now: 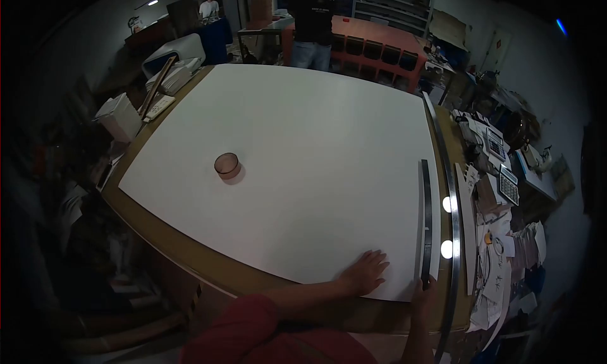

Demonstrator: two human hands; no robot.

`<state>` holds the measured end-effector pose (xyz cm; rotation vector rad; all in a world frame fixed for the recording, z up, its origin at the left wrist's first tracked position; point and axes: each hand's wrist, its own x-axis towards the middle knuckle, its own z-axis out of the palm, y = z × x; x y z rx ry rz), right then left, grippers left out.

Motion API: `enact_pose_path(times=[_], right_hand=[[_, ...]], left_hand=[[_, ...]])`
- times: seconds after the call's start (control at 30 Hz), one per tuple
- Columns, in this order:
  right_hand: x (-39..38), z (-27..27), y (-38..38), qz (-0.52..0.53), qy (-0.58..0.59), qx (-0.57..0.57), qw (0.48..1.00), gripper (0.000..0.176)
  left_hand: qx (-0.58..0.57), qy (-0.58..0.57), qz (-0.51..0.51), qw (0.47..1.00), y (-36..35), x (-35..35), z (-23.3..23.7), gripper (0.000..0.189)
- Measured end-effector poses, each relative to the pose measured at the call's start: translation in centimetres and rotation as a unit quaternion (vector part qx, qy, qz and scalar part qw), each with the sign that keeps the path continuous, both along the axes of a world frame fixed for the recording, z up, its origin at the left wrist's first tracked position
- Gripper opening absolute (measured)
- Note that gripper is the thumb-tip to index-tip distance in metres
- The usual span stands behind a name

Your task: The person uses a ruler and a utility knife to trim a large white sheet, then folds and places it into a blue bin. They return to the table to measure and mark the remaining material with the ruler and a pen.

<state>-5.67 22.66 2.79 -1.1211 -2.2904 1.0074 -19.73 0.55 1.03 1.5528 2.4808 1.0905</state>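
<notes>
A large white sheet (284, 130) lies over a brown work table (190, 244). Near the sheet's front edge, my left hand (367, 272) rests flat on it with the fingers spread. My right hand (423, 296) is closed around the near end of a dark metal bar (426, 218), which lies lengthwise along the sheet's right side. Part of the grip is hidden from view. To the left on the sheet sits a pinkish see-through roll of tape (227, 166).
A long shiny metal strip (451, 187) runs along the table's right side, beside two white discs (447, 249). Calculators (508, 186) and papers crowd the right. Stacked white paper (119, 116) lies at left. Beyond the table stands a person in black (311, 13), near a red rack (379, 42).
</notes>
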Motion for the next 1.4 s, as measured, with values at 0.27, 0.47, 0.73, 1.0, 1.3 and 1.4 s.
enact_pose_path(times=[0.27,0.47,0.73,1.0,1.3,1.4], right_hand=[[0.9,-0.2,4.1,0.144,-0.062,0.089,0.984,0.054],[-0.8,-0.3,5.3,0.145,-0.084,0.109,0.98,0.052],[-1.6,-1.4,5.4,0.136,-0.119,0.181,0.967,0.051],[-0.8,0.0,5.1,0.164,-0.068,0.182,0.967,0.048],[9.1,0.8,3.8,0.17,-0.075,0.104,0.977,0.046],[13.3,0.9,2.5,0.179,-0.053,0.154,0.97,0.048]], left_hand=[[-0.057,0.075,0.038,0.995,0.5,0.5,1.9,0.055],[-0.093,0.097,0.063,0.989,0.8,1.0,2.7,0.055],[-0.076,0.074,0.055,0.993,0.6,0.6,2.1,0.057],[-0.066,0.073,0.045,0.994,0.3,0.4,2.6,0.053],[-0.055,0.084,0.065,0.993,0.9,0.3,0.9,0.058],[-0.056,0.081,0.027,0.995,3.5,-1.1,0.7,0.062]])
